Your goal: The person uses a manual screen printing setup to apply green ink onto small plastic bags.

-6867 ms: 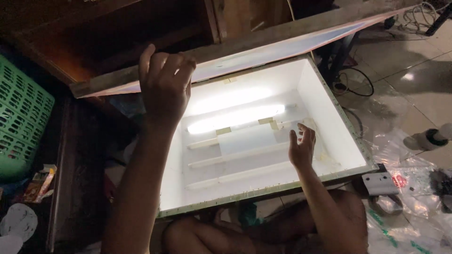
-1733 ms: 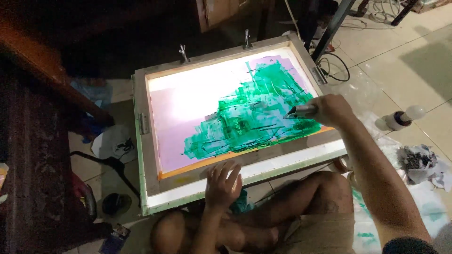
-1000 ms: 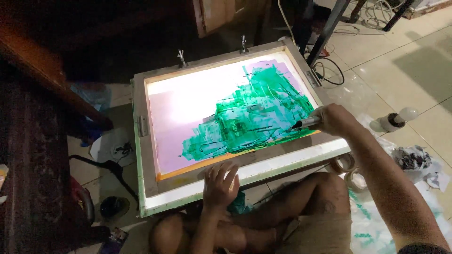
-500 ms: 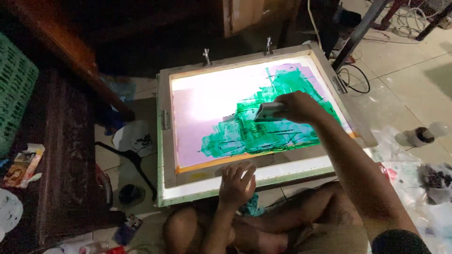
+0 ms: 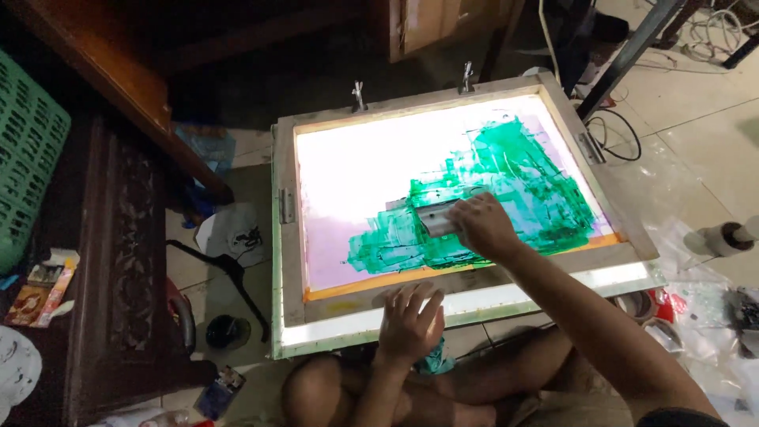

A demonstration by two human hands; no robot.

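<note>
Two bare hands are working over a backlit wooden-framed printing screen (image 5: pixel 288 261) that is lying flat on a glowing light box on the floor. Nearest the person, whose bent knees are showing at the bottom of the view, the left hand (image 5: pixel 409 323) is pressing down with spread fingers, open and flat, on the near edge of the frame, holding nothing. Just beyond it, the right hand (image 5: pixel 484 227) is reaching over the mesh and gripping a small flat grey scraper (image 5: pixel 437 217), whose blade is touching the screen near its middle. Around and beyond the scraper, a broad smear of green ink (image 5: pixel 522 182) is covering the right half of the mesh, while the left half is glowing pale pink and white. At the far edge of the frame two small metal clamps (image 5: pixel 359 96) are standing upright. To the left of the screen a dark carved wooden chest (image 5: pixel 118 261) is sitting on the floor, and a green plastic basket (image 5: pixel 28 150) is showing beyond it at the left edge. Near the right edge, a small white bottle (image 5: pixel 723 239) is lying on the tiled floor.
</note>
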